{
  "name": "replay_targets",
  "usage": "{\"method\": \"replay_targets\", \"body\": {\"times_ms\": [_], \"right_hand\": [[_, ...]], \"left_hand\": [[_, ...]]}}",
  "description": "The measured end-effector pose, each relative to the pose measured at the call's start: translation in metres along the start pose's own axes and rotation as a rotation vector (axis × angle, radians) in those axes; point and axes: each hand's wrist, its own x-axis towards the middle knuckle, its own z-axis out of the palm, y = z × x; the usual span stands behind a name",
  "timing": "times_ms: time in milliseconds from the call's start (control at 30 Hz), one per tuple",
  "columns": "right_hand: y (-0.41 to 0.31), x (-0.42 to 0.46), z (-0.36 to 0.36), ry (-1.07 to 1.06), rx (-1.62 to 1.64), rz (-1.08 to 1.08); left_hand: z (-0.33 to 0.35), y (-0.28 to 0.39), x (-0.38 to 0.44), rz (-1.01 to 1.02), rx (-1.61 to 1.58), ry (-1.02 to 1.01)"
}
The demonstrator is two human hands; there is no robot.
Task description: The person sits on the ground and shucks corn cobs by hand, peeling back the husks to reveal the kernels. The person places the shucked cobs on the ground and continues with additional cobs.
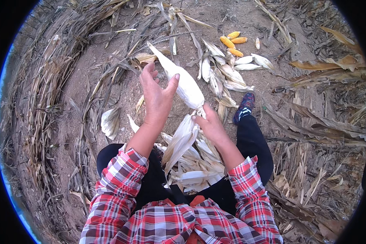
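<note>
An ear of corn (pixel 186 84) in pale husk points up and to the left in front of me. My right hand (pixel 212 125) grips it at the stem end, where loose outer husk leaves (pixel 181 141) are peeled back and hang down. My left hand (pixel 158 91) is beside the ear with its fingers apart; its thumb tip overlaps the ear's edge, and I cannot tell whether it touches. Below, between my legs, lies a heap of stripped husks (pixel 198 174).
Several bare yellow cobs (pixel 227 42) lie on the soil ahead, near unopened ears (pixel 247 62) and a husk pile (pixel 222 73). My shoe (pixel 244 105) stands right of that pile. A loose husk (pixel 110 123) lies left. Dry stalks (pixel 45 106) line both sides.
</note>
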Motion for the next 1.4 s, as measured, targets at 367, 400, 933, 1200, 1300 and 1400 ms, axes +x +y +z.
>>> {"method": "replay_targets", "body": {"times_ms": [367,400,933,1200,1300,1400], "right_hand": [[-0.021,-0.017,0.018,-0.237,0.567,0.315],[-0.022,-0.019,0.022,-0.202,0.484,0.321],[-0.021,-0.027,0.028,-0.221,-0.621,-0.012],[-0.015,-0.033,0.019,-0.268,-0.873,-0.416],[-0.016,-0.035,0.014,-0.262,-0.886,-0.464],[-0.009,-0.037,0.012,-0.205,-0.781,-0.481]], "left_hand": [[0.012,0.004,-0.017,-0.563,-0.758,-0.213],[0.012,0.003,-0.017,-0.570,-0.748,-0.180],[0.017,-0.023,-0.019,-0.810,-0.663,-0.339],[0.014,-0.029,-0.020,-1.052,-0.734,-0.558],[0.018,-0.034,-0.024,-1.099,-0.753,-0.590],[0.020,-0.036,-0.025,-1.099,-0.788,-0.647]]}}
